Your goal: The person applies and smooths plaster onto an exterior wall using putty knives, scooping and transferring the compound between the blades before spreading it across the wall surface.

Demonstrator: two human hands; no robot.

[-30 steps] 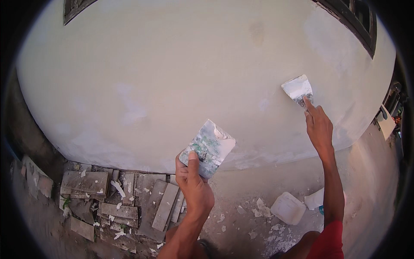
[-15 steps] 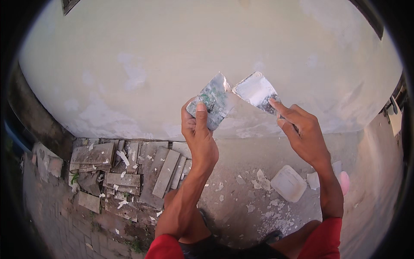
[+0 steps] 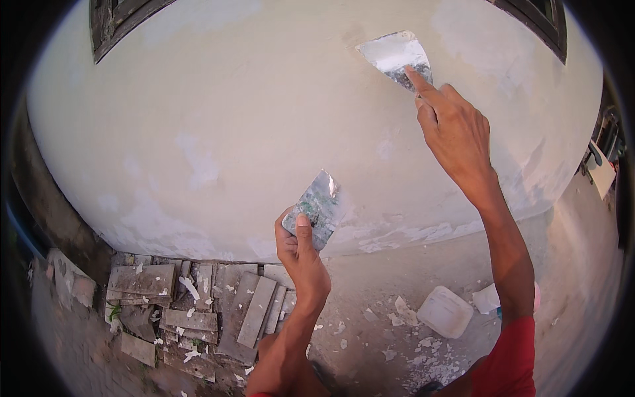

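My left hand grips a stained metal scraper, with greenish and pale smears on its blade, around the lower middle of the wall. My right hand is wrapped round a putty knife, index finger along the blade, which carries white paste. That blade is at the upper wall surface, beside a faint tan blotch; whether it touches is unclear. The pale wall has whiter patches, mostly low and to the right.
Dark window frames edge the wall top. Broken boards and tiles lie at its left foot. A white plastic container, a pale item and flakes sit on the concrete. Further clutter stands at the far right.
My right hand and knife have risen up the wall from beside the left scraper, where they were half a second ago. My left hand has dropped slightly.
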